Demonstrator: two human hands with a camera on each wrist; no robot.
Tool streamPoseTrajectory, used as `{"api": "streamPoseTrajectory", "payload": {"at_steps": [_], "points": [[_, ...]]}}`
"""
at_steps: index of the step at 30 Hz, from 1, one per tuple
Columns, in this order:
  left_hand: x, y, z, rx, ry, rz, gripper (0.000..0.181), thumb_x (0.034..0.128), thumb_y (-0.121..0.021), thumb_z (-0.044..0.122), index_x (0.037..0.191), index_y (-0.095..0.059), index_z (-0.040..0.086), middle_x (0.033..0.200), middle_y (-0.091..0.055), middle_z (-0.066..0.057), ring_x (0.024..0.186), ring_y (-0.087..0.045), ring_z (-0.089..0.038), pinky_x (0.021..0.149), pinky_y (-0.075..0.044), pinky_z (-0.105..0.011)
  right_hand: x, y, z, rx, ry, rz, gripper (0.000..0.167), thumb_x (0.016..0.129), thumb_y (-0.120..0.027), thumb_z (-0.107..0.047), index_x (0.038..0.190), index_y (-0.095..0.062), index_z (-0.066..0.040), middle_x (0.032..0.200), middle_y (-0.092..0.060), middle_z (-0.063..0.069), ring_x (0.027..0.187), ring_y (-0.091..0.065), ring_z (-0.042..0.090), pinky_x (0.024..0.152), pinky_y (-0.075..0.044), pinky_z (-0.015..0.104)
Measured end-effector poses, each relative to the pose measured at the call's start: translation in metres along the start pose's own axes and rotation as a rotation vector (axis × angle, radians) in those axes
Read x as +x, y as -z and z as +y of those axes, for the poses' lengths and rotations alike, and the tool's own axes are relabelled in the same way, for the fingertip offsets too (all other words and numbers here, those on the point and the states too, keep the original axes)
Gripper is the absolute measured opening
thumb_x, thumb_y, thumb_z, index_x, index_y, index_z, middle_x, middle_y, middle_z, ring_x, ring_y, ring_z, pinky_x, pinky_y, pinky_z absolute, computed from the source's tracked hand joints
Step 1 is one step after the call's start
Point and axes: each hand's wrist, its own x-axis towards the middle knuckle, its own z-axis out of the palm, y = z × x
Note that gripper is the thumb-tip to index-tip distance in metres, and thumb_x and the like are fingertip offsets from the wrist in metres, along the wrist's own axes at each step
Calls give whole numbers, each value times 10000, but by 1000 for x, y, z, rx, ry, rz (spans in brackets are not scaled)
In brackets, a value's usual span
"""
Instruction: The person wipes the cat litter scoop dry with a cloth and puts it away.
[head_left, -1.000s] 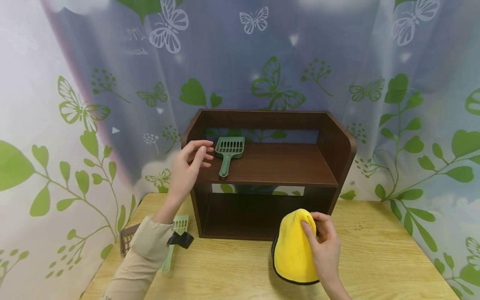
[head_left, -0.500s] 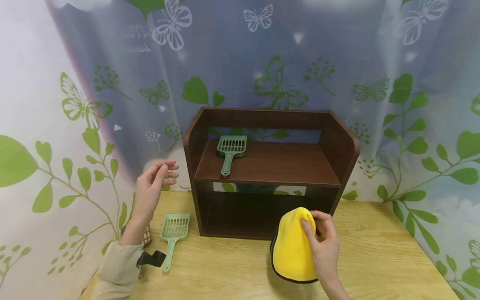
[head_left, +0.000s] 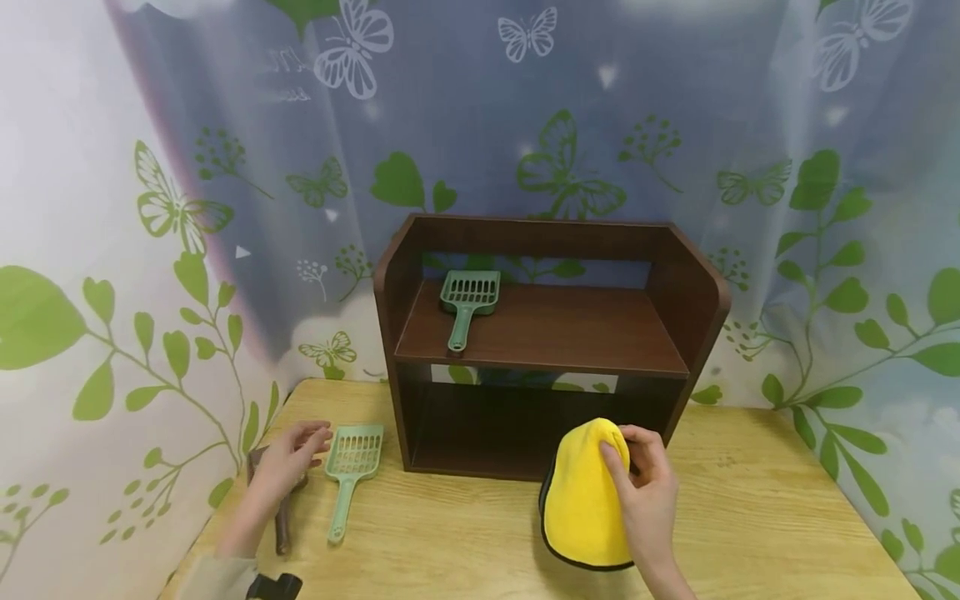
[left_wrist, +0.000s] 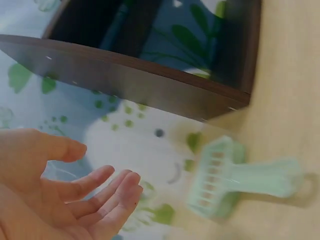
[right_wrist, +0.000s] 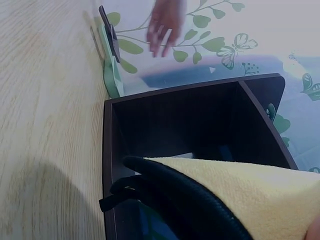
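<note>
With the head view read as a clock face, twelve lying away from the person, the yellow cloth [head_left: 585,504] is at about five o'clock, pinched near its top between the thumb and fingers of the right hand [head_left: 654,483]. Its black edging runs round the lower rim, and its upper part stands in front of the near right corner of a dark brown shelf [head_left: 573,325] on the wooden desk [head_left: 465,537]. The left hand [head_left: 287,460] is at about eight o'clock, its fingers loosely bent and its thumb held apart from them; the two hands are well apart. Below the left hand is a brown scoop [head_left: 282,529], its handle pointing to six o'clock; the hand blurs in places and covers much of the scoop, but it seems to be above it rather than on it. Just to the three o'clock side of its fingertips, a light green scoop [head_left: 351,471] lies on the desk, its handle pointing between six and seven. A dark green scoop [head_left: 463,310] lies slotted head away on the upper board, toward the nine o'clock end. A pale sleeve [head_left: 217,578] and a black band [head_left: 274,587] show at the left wrist. Behind the shelf hangs a sheet [head_left: 450,125] printed with leaves and butterflies.
</note>
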Motion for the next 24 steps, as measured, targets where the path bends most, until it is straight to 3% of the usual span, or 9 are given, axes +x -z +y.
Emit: {"api": "streamPoseTrajectory", "payload": {"at_steps": [7,14,21,24], "points": [[-8,-12,-34,20,88,-33,444,1085,-487,177,1382,-451,-151,1284,-581,-338,1160,-615,-433,890,-574,-420,0,-1,-1,-27,-12,8,236,940,-638,107,1166,-568,101,1028,-673,41,890,-684,99,687,-580,194],[-14,-24,-54,64,149,-87,471,1062,-529,205,1310,-480,-192,1152,-636,-317,1020,-671,-393,818,-589,-436,1,-2,-1,-24,-16,-3,236,941,-636,110,1165,-562,105,1034,-663,41,902,-681,97,697,-580,195],[-10,-44,-68,-33,206,-115,528,1010,-635,184,1265,-468,-247,1105,-642,-339,951,-692,-362,788,-599,-437,-2,-3,2,-24,-44,-8,227,942,-639,105,1157,-568,97,1036,-668,44,910,-684,97,703,-583,204],[-5,-49,-73,-68,233,-111,515,996,-651,166,1247,-488,-253,1010,-702,-278,878,-723,-309,738,-605,-379,-4,-4,2,-32,-74,-11,226,948,-645,81,1163,-575,80,1049,-666,45,933,-685,98,720,-586,212]]}}
